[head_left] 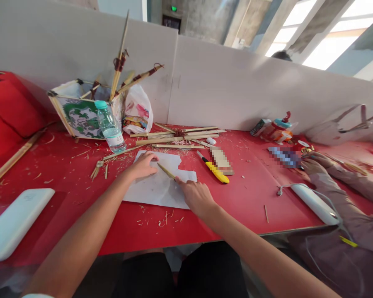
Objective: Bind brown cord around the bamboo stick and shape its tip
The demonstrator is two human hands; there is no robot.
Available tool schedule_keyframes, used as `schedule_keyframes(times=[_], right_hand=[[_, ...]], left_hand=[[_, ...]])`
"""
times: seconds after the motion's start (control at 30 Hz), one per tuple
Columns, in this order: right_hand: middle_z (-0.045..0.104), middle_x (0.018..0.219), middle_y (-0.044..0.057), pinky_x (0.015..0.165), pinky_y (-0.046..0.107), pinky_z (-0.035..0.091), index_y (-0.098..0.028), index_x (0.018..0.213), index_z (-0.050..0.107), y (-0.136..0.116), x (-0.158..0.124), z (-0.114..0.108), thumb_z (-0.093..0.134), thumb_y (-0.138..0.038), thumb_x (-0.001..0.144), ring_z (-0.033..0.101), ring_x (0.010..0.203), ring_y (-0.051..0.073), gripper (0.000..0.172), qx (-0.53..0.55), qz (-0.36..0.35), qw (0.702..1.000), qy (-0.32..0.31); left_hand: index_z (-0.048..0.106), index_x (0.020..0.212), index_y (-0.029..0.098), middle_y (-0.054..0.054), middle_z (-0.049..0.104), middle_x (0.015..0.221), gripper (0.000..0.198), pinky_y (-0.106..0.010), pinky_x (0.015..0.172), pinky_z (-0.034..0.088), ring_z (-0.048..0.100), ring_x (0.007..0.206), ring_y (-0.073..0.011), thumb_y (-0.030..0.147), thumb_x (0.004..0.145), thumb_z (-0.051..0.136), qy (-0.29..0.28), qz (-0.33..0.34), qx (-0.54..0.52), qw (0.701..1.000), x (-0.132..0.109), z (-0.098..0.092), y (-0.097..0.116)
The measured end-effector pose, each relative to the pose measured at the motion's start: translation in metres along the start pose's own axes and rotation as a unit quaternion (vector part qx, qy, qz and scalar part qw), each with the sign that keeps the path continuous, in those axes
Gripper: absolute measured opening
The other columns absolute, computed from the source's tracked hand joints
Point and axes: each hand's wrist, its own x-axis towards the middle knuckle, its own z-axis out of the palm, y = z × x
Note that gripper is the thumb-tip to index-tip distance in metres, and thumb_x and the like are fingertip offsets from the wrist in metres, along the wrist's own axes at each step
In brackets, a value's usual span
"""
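Observation:
My left hand (144, 164) rests on the upper left of a white paper sheet (155, 194), its thumb and fingers apart and nothing visible in them. My right hand (197, 196) is closed on the near end of a thin bamboo strip (165, 170). The strip slants over the paper, its far tip close to my left thumb. To the right of the paper lies a yellow utility knife (216, 172) with its blade end pointing away. Beside the knife is a blurred tan piece (221, 160).
Bamboo strips (177, 140) and shavings lie behind the paper. A water bottle (113, 134) stands by a dragon-patterned box (81, 118). White power banks (21, 219) flank me. A co-worker's hands (317, 163) hold a blurred item at right. A white partition (251, 87) closes the back.

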Motion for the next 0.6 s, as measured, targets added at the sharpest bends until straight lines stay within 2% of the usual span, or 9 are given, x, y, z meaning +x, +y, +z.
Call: schedule_keyframes(times=[0.17, 0.4, 0.6], right_hand=[[0.074, 0.099, 0.012, 0.064, 0.031, 0.048, -0.026, 0.163, 0.032, 0.012, -0.015, 0.002, 0.039, -0.003, 0.096, 0.075, 0.083, 0.025, 0.072, -0.032, -0.011, 0.999, -0.036], [0.075, 0.099, 0.013, 0.065, 0.032, 0.047, -0.021, 0.16, 0.037, 0.003, 0.006, -0.01, 0.038, 0.0, 0.096, 0.075, 0.088, 0.026, 0.068, -0.047, -0.043, 0.998, -0.003], [0.073, 0.104, 0.012, 0.059, 0.03, 0.041, -0.022, 0.163, 0.03, 0.017, -0.022, -0.003, 0.046, 0.002, 0.09, 0.074, 0.084, 0.024, 0.078, -0.059, -0.042, 0.995, -0.065]], left_hand=[[0.061, 0.107, 0.023, -0.009, 0.057, 0.127, 0.037, -0.044, 0.109, 0.047, 0.056, 0.126, -0.03, 0.021, 0.07, 0.065, -0.003, 0.0, 0.002, 1.0, 0.0, 0.001, -0.001], [0.059, 0.107, 0.023, -0.009, 0.056, 0.125, 0.037, -0.043, 0.11, 0.046, 0.056, 0.126, -0.029, 0.02, 0.07, 0.064, -0.001, -0.003, 0.004, 1.0, -0.001, 0.001, 0.0], [0.059, 0.107, 0.024, -0.008, 0.057, 0.126, 0.038, -0.042, 0.11, 0.047, 0.056, 0.126, -0.0283, 0.02, 0.07, 0.065, -0.001, -0.007, 0.002, 1.0, 0.0, 0.003, -0.001]])
